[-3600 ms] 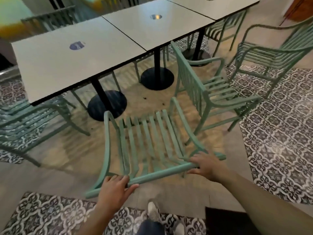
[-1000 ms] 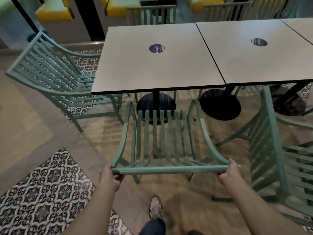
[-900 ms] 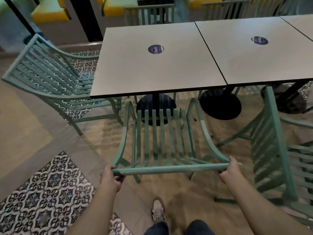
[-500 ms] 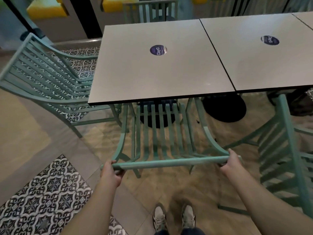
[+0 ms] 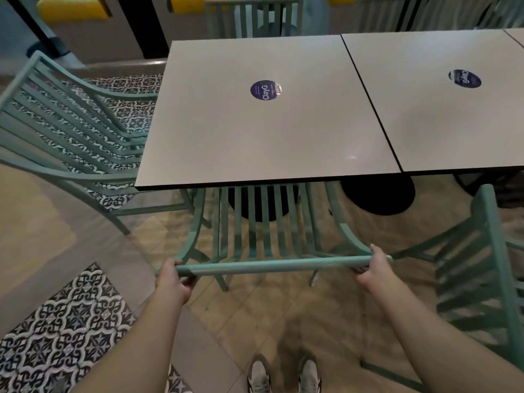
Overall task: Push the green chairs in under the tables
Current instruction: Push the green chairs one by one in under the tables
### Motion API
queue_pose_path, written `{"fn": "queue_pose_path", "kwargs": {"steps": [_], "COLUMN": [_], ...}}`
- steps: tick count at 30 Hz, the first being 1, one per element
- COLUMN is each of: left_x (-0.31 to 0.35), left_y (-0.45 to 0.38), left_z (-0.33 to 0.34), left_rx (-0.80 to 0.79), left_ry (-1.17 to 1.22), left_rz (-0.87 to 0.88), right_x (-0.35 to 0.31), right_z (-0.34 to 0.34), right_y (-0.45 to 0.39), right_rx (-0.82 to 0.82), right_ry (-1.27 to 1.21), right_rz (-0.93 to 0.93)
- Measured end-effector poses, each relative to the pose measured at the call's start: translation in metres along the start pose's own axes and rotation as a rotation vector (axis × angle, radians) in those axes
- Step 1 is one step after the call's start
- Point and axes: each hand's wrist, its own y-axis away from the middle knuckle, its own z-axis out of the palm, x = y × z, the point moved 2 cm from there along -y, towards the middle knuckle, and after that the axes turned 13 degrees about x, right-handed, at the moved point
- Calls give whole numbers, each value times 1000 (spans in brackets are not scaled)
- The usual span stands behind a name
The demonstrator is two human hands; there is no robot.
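At the far left a green chair (image 5: 71, 143) stands at the end of the table (image 5: 226, 143), its slatted back leaning out over a patch of patterned floor tile (image 5: 65, 330). Beyond the table's far edge the back of another chair (image 5: 253, 17) shows, with yellow cushions (image 5: 75, 7) behind it. Under the near edge the black round table foot (image 5: 262, 205) sits straight ahead of the middle chair (image 5: 263, 231), whose seat slats already reach beneath the tabletop (the front legs are hidden there). A second table (image 5: 453, 123) butts against the first on the right, and a fourth chair (image 5: 482, 265) stands close at the right, side-on.

A round dark sticker (image 5: 266, 90) on the first table reads "ClayG"; the sticker (image 5: 465, 78) on the second is too blurred to read.

The left hand (image 5: 171, 282) wraps its fingers around the left end of the middle chair's top rail, and the right hand (image 5: 371, 268) curls around the right end, both closed firmly on the bar.
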Motion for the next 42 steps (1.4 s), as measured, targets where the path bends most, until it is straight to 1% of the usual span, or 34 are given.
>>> {"fn": "queue_pose_path", "kwargs": {"steps": [4, 6, 10, 14, 20, 26, 31, 42], "left_x": [7, 7, 6, 5, 5, 2, -4, -5], "left_y": [-2, -4, -6, -5, 1, 5, 11, 10], "left_z": [13, 14, 12, 11, 9, 8, 9, 8], "left_rx": [6, 38, 50, 61, 57, 42, 34, 15], "left_ry": [2, -3, 7, 18, 15, -4, 18, -12], "left_rz": [11, 15, 18, 9, 15, 16, 7, 20], "right_x": [-6, -5, -2, -3, -3, -6, -13, -14], "right_z": [13, 17, 18, 19, 18, 15, 13, 11], "right_y": [-6, -10, -8, -2, 4, 8, 6, 2], "right_rx": [34, 67, 119, 136, 129, 157, 163, 131], "right_ry": [-17, -6, -3, -4, 12, -22, -1, -12], "right_rz": [4, -18, -34, -47, -43, -39, -27, -16]}}
